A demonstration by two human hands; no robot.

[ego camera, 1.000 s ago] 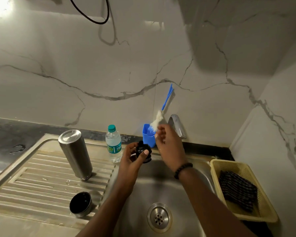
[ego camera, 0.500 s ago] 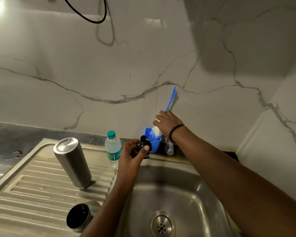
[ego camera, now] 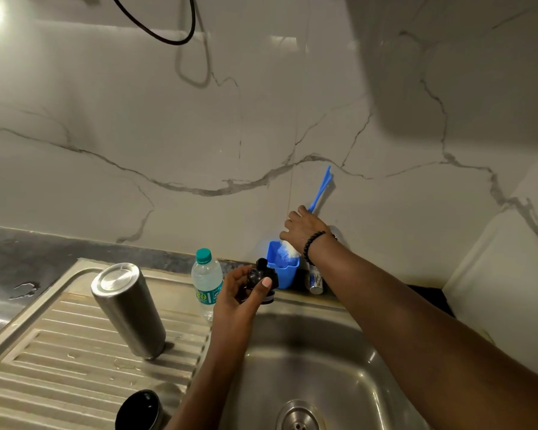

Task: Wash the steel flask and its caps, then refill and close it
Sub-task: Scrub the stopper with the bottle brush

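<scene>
White marble wall (ego camera: 168,135) — grey veins, black cable loop (ego camera: 168,38), bright glare top left — dark countertop (ego camera: 28,252).

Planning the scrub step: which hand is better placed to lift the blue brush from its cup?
Right hand: it is already at the brush; the left hand holds the black cap.

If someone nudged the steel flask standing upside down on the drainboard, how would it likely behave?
The steel flask is tall and narrow and stands on the ridged drainboard, so it would probably tip rather than slide. Droplets near its base suggest a slippery grip. Once down, its round body would likely roll.
</scene>
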